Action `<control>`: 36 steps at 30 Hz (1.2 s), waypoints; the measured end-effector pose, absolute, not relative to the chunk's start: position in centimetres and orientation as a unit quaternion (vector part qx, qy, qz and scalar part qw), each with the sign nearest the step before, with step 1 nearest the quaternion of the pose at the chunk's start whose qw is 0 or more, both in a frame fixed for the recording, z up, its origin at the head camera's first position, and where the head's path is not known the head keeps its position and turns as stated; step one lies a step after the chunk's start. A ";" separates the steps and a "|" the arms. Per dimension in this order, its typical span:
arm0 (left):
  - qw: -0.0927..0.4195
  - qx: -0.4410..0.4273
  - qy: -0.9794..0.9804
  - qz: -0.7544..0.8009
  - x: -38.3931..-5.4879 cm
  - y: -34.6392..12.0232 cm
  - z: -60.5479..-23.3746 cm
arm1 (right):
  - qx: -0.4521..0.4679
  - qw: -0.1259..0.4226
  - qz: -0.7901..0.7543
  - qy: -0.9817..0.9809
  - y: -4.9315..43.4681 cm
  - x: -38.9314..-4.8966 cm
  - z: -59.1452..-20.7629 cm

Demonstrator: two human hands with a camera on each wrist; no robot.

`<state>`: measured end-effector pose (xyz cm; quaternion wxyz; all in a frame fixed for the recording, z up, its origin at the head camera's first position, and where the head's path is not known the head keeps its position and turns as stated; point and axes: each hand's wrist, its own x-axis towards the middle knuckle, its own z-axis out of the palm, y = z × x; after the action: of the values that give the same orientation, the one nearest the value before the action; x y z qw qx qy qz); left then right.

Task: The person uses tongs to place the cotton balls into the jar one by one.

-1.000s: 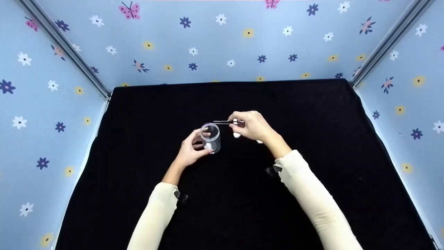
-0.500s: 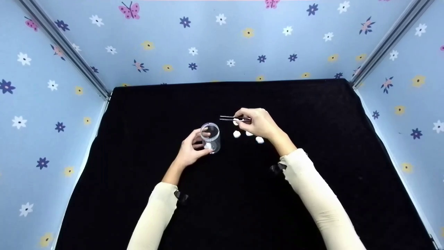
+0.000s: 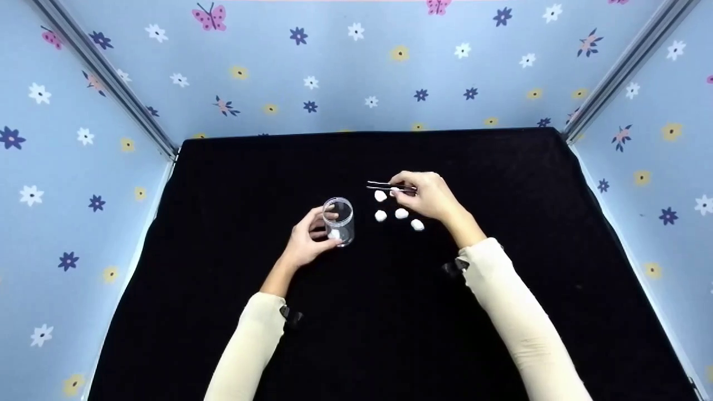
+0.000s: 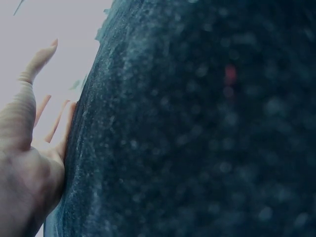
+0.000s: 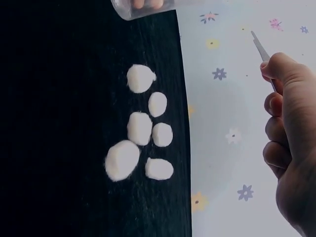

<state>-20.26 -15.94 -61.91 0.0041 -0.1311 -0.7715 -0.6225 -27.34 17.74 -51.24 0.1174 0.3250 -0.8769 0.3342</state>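
Note:
My left hand point(image 3: 305, 240) holds a clear plastic jar point(image 3: 346, 229) upright, thumb on the near side and fingers round the far side. Its top is uncovered, and a white cotton ball point(image 3: 334, 234) shows low inside. My right hand point(image 3: 428, 195) pinches metal tweezers point(image 5: 261, 50), their tips apart with nothing between them, pointing left. Beneath and in front of that hand, several cotton balls point(image 5: 139, 128) lie loose on the cloth; fingers partly cover one in the head view. The left wrist view shows the left hand point(image 4: 29, 168) at its edge, without the jar.
Black cloth point(image 3: 356, 334) covers the table. Pale blue walls point(image 3: 356, 67) with a flower print stand behind and on both sides, with grey metal posts point(image 3: 618, 72) at the corners. A small black camera point(image 3: 454, 268) is strapped at the right wrist.
My right hand has drawn the tweezers away from the jar's rim, to the right, and their tips have spread. More cotton balls show. The left hand and jar stay put.

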 end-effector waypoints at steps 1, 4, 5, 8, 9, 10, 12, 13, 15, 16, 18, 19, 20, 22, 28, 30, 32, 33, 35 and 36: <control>0.003 -0.130 -0.773 -0.621 -20.3 -15.9 -61.9 | 0.323 0.119 0.332 -0.878 17.9 -27.4 -51.3; -0.003 -0.127 -0.776 -0.617 -20.2 -15.9 -61.8 | 0.316 0.119 0.328 -0.882 18.4 -27.5 -51.5; -0.005 -0.124 -0.776 -0.618 -20.2 -15.9 -61.8 | 0.314 0.118 0.328 -0.883 18.6 -27.5 -51.6; -0.009 -0.120 -0.775 -0.621 -20.1 -15.8 -61.7 | 0.307 0.114 0.327 -0.886 19.0 -27.6 -51.7; -0.009 -0.119 -0.774 -0.622 -20.1 -15.8 -61.7 | 0.305 0.113 0.327 -0.887 19.2 -27.6 -51.7; -0.011 -0.118 -0.773 -0.623 -20.1 -15.8 -61.7 | 0.302 0.113 0.327 -0.889 19.3 -27.7 -51.7; -0.012 -0.118 -0.773 -0.624 -20.1 -15.7 -61.6 | 0.296 0.111 0.326 -0.891 19.6 -27.7 -51.7; -0.012 -0.118 -0.773 -0.624 -20.1 -15.7 -61.5 | 0.293 0.111 0.325 -0.892 19.8 -27.8 -51.7; -0.013 -0.117 -0.773 -0.623 -20.1 -15.7 -61.5 | 0.288 0.113 0.326 -0.893 20.1 -27.9 -51.6; -0.013 -0.117 -0.773 -0.623 -20.1 -15.7 -61.5 | 0.286 0.114 0.326 -0.894 20.2 -28.0 -51.5; -0.012 -0.117 -0.773 -0.623 -20.1 -15.7 -61.5 | 0.280 0.115 0.329 -0.894 20.5 -28.1 -51.5; -0.012 -0.117 -0.773 -0.623 -20.1 -15.7 -61.5 | 0.277 0.116 0.329 -0.895 20.6 -28.2 -51.4; -0.011 -0.118 -0.773 -0.624 -20.1 -15.7 -61.6 | 0.274 0.116 0.330 -0.896 20.7 -28.2 -51.4; -0.009 -0.120 -0.772 -0.624 -20.2 -15.8 -61.6 | 0.269 0.113 0.330 -0.898 20.9 -28.3 -51.4; -0.005 -0.121 -0.771 -0.625 -20.1 -15.8 -61.7 | 0.256 0.108 0.326 -0.904 21.2 -28.6 -52.0; -0.006 -0.120 -0.771 -0.625 -20.1 -15.8 -61.6 | 0.249 0.105 0.326 -0.906 21.3 -28.7 -52.3; -0.007 -0.118 -0.771 -0.626 -20.1 -15.8 -61.6 | 0.242 0.102 0.324 -0.909 21.5 -28.7 -52.6; -0.007 -0.118 -0.772 -0.625 -20.1 -15.8 -61.6 | 0.238 0.100 0.324 -0.910 21.6 -28.8 -52.8; -0.006 -0.117 -0.771 -0.626 -20.1 -15.8 -61.7 | 0.231 0.094 0.325 -0.912 21.8 -28.8 -53.0; -0.006 -0.116 -0.771 -0.627 -20.2 -15.8 -61.7 | 0.229 0.091 0.325 -0.913 21.9 -28.8 -53.1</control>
<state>-20.17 -15.82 -61.71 -0.0059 -0.1160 -0.7706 -0.6266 -28.77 21.87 -53.10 0.0912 0.2287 -0.9130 0.3253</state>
